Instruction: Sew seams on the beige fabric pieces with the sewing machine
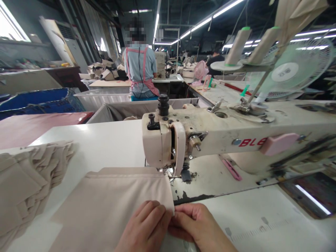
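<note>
Beige fabric (112,196) lies at my sewing machine (223,126).
My right hand (201,224) pinches its right edge; my left hand (147,224), fingers together, rests beside, grip hidden. The fabric stops short of the white table's (112,143) far edge.

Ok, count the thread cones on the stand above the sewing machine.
2: the left cone on the stand's round white disc, and the right cone beside it, nearer the large fan. Another could be hidden behind them.
</note>
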